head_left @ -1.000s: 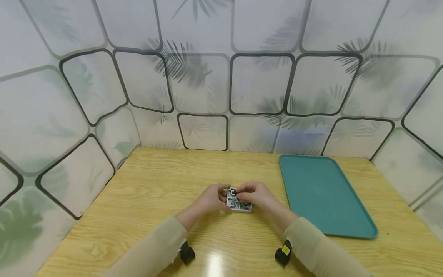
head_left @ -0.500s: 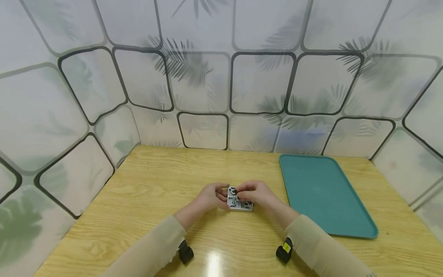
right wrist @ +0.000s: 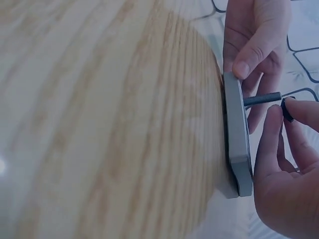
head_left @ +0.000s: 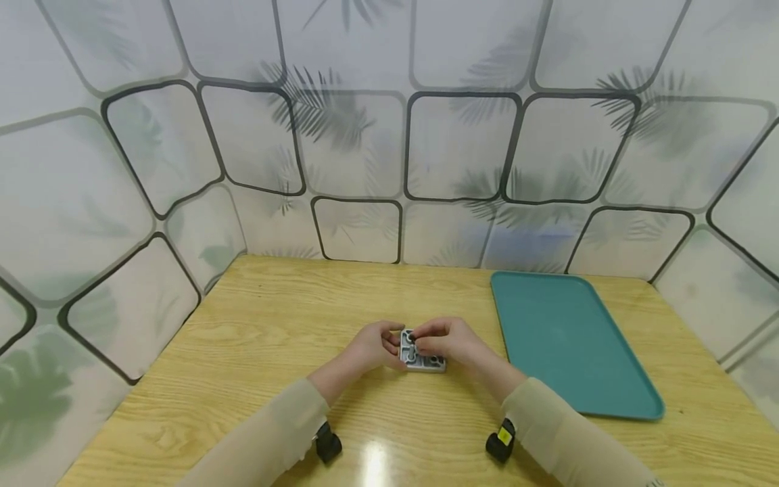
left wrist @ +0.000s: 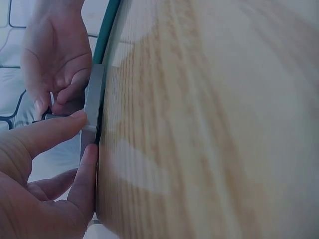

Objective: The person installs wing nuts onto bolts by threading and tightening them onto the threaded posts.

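Observation:
A small grey metal plate (head_left: 424,366) with recesses and round bosses lies on the wooden table. From its upper face a threaded bolt (right wrist: 262,98) stands up. My left hand (head_left: 368,348) holds the plate at its left side, thumb and fingers on the edge. With thumb and fingertips, my right hand (head_left: 450,340) pinches a small black nut (right wrist: 287,109) close to the bolt's free end. In the right wrist view a narrow gap seems to separate nut and bolt tip. The fingers cover much of the nut in the head view.
A teal tray (head_left: 572,345) lies on the table (head_left: 292,304) to the right of my hands. Behind and at both sides stands a patterned curtain (head_left: 359,149). Each wrist carries a black camera, such as the right one (head_left: 500,441).
The fingertips of my right hand shift very slightly around the black nut. Plate, left hand and tray keep about the same places.

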Demonstrator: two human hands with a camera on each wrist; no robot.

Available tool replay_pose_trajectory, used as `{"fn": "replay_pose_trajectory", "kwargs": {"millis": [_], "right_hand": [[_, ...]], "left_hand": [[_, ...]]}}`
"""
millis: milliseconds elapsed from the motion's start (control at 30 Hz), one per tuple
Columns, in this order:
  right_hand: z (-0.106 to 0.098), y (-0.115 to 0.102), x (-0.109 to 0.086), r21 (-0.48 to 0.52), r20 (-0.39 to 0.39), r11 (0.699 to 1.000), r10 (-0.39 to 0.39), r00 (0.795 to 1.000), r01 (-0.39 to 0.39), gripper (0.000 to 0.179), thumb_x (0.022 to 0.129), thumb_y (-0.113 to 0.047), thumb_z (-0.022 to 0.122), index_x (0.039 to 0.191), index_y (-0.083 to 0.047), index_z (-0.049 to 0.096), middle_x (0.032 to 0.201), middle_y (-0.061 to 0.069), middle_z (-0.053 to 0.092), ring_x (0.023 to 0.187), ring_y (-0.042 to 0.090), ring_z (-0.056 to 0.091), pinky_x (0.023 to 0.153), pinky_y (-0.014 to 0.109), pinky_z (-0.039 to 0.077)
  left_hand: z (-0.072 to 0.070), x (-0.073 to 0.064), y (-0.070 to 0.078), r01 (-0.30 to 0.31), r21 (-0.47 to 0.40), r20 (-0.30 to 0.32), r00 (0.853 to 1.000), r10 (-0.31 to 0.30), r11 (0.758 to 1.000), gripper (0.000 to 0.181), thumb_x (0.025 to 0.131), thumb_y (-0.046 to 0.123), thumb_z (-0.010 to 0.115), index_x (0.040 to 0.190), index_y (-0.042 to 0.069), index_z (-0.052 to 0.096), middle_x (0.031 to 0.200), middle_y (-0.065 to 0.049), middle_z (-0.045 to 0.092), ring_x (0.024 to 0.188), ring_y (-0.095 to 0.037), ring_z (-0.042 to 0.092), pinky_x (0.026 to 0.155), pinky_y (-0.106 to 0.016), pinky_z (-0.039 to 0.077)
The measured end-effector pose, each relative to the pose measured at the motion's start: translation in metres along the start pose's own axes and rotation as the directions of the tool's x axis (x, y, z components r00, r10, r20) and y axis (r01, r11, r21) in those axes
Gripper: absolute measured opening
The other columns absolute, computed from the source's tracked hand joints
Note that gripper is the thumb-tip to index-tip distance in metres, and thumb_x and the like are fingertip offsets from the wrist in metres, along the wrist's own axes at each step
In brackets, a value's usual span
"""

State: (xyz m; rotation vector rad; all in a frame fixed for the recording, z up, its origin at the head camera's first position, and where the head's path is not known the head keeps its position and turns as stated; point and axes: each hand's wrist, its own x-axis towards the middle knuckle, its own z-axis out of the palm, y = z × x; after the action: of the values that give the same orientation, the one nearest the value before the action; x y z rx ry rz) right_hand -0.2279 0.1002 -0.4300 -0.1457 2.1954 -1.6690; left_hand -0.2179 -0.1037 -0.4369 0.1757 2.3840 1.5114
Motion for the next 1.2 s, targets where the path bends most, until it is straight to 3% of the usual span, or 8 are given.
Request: {"fn": "replay_pose_trajectory", "kwargs": {"millis": [400,1200], "right_hand": [[0.002,0.0,-0.004,-0.104,0.026,0.988,-0.114,0.993,0.116,0.021,0.096,-0.004,0.074,0.116,0.002,0.079,0.121,0.016,0.076,0.097,0.012,0.069,0.086,0.029,0.059],[0.012,0.004,-0.005,-0.173,-0.065,0.975,-0.149,0.987,0.136,0.017,0.09,-0.002,0.081,0.106,0.002,0.081,0.101,0.011,0.08,0.083,0.008,0.069,0.076,0.025,0.059]], "left_hand": [[0.0,-0.002,0.0,0.001,0.003,-0.005,1.0,-0.001,1.0,0.081,0.075,-0.01,0.09,0.149,-0.002,0.057,0.113,-0.014,0.069,0.093,-0.018,0.065,0.082,-0.029,0.057],[0.0,-0.001,-0.003,-0.001,-0.012,-0.006,1.0,0.001,1.0,0.08,0.075,-0.01,0.089,0.148,-0.002,0.057,0.117,-0.014,0.071,0.095,-0.017,0.066,0.083,-0.027,0.056]]}}
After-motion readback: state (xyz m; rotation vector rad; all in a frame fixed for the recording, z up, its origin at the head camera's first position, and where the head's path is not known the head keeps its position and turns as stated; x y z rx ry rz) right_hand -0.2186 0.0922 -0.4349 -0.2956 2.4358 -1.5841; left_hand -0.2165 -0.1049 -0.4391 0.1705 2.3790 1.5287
